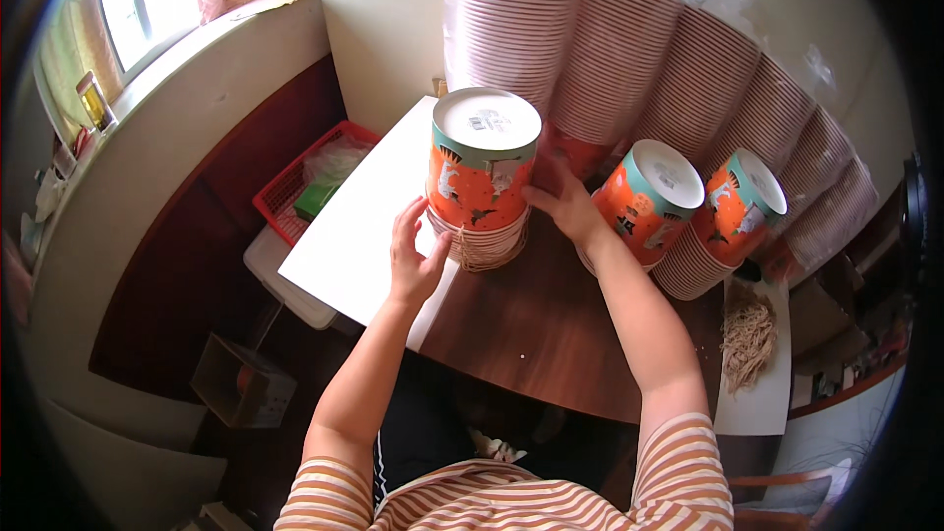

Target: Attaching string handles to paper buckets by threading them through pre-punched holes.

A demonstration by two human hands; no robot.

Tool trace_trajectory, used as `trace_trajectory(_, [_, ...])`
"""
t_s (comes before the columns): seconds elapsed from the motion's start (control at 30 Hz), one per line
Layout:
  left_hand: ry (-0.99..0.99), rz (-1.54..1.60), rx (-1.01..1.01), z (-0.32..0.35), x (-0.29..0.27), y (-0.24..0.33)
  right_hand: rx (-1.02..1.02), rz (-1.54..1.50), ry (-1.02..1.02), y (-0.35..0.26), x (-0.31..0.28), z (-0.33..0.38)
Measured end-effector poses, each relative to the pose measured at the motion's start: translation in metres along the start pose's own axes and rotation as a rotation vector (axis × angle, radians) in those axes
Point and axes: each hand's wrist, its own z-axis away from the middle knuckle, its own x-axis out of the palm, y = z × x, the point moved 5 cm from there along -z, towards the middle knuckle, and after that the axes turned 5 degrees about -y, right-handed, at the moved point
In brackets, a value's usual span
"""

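Observation:
A stack of upturned paper tubs (482, 182), orange and teal with animal prints, stands in front of me. Strands of tan twine (482, 256) hang round its lower rims. My left hand (418, 254) is cupped beside the stack's left side, fingers apart and thumb in front of the rims. On the other side, my right hand (570, 199) has its thumb close to the stack and its fingers spread and somewhat blurred. I cannot tell whether either hand presses on the tubs.
Two more upturned tub stacks (649, 202) stand at the right, near a bundle of loose twine (749, 334). Tall plastic-wrapped tub stacks (610, 49) line the back. A red basket (295, 172) sits left of the brown and white table (531, 334). A cardboard box (241, 383) lies below.

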Motion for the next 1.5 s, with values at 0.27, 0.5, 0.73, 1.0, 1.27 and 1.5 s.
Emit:
trace_trajectory(0.27, [-0.015,-0.131,-0.009,0.005,0.006,0.003,0.069,0.547,0.240,0.033,0.027,0.065])
trace_trajectory(0.5, [0.139,-0.248,0.071,0.016,0.013,0.023,-0.058,0.430,0.176,0.015,0.063,0.067])
trace_trajectory(0.73, [0.102,-0.353,0.182,0.034,0.025,0.031,-0.095,0.438,0.262,0.002,0.074,0.062])
trace_trajectory(1.0, [0.087,-0.415,0.268,0.036,0.018,0.040,-0.223,0.659,0.409,-0.008,0.091,0.051])
trace_trajectory(1.27, [0.214,-0.263,0.147,-0.001,-0.005,0.023,-0.210,0.681,0.534,-0.014,0.101,0.046])
trace_trajectory(1.5, [0.140,-0.238,0.137,-0.025,0.000,0.002,-0.160,0.730,0.605,0.003,0.082,0.045])
